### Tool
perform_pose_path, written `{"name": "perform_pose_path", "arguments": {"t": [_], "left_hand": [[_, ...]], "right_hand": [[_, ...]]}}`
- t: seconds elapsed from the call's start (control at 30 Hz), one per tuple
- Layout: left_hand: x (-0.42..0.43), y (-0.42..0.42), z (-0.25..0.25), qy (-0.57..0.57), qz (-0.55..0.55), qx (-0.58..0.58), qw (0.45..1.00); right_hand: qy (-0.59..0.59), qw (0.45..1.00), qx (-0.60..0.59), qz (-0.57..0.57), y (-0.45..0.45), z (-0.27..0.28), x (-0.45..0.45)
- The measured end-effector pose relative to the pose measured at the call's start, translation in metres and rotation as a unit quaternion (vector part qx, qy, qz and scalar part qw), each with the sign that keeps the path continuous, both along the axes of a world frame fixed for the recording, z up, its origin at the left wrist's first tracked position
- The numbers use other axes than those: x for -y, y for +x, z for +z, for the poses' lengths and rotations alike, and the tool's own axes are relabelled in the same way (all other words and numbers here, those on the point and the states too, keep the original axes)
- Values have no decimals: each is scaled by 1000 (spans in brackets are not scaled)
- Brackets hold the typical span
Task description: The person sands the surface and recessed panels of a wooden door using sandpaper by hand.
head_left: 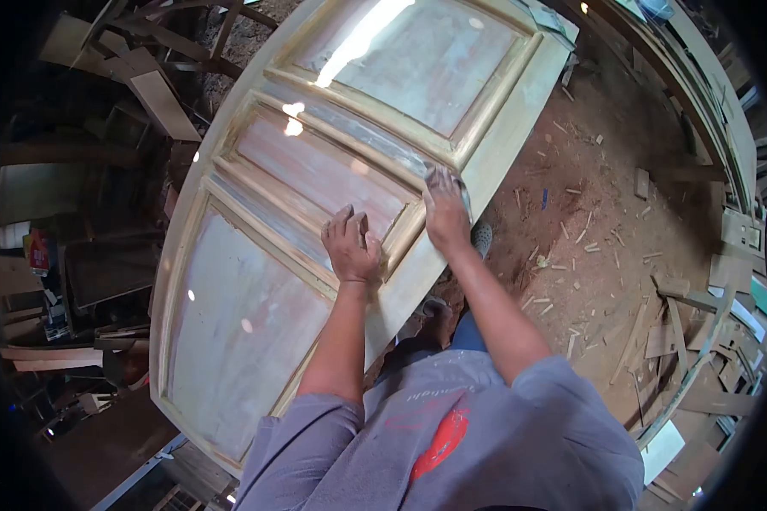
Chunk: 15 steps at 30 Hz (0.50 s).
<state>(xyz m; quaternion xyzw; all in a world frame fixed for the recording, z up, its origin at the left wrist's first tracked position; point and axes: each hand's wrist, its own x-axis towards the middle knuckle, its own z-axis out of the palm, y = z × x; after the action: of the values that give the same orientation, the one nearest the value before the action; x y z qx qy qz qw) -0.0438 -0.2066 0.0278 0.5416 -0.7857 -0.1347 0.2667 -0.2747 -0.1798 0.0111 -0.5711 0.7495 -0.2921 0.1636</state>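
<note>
A large wooden door panel with raised mouldings and pale, smeared recessed panels lies across the view. Over the lower end of its narrow middle panel is my left hand, its fingers apart and partly bent, with nothing visible in them. To the right, my right hand rests on the moulding near the door's near edge. Its fingers are pressed together around something dark and thin, too small to name, which shows beside the fingertips.
Wood scraps and shavings lie on the dirt floor to the right. A curved wooden frame stands at the upper right, with offcuts below it. Dark clutter and boards are on the left. My feet are beside the door's near edge.
</note>
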Motion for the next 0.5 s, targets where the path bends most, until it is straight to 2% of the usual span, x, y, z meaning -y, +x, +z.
{"name": "perform_pose_path", "arguments": {"t": [0.03,0.13,0.23,0.33,0.37,0.5], "left_hand": [[1,1,-1,-4,1,-3,1000],[2,1,-2,-5,-1,-7,1000],[0,2,0,3,5,-6,1000],[-3,-1,2,5,8,-15,1000],[0,-1,3,1,7,-18,1000],[1,1,0,-2,2,-13,1000]], "right_hand": [[-41,999,-15,-13,8,0,-10],[-33,998,-46,-6,25,4,-39],[-52,999,-5,-10,4,2,-12],[65,998,9,1,-2,10,-2],[-72,997,-16,-29,7,-1,-9],[-118,990,-73,-20,15,-2,-42]]}}
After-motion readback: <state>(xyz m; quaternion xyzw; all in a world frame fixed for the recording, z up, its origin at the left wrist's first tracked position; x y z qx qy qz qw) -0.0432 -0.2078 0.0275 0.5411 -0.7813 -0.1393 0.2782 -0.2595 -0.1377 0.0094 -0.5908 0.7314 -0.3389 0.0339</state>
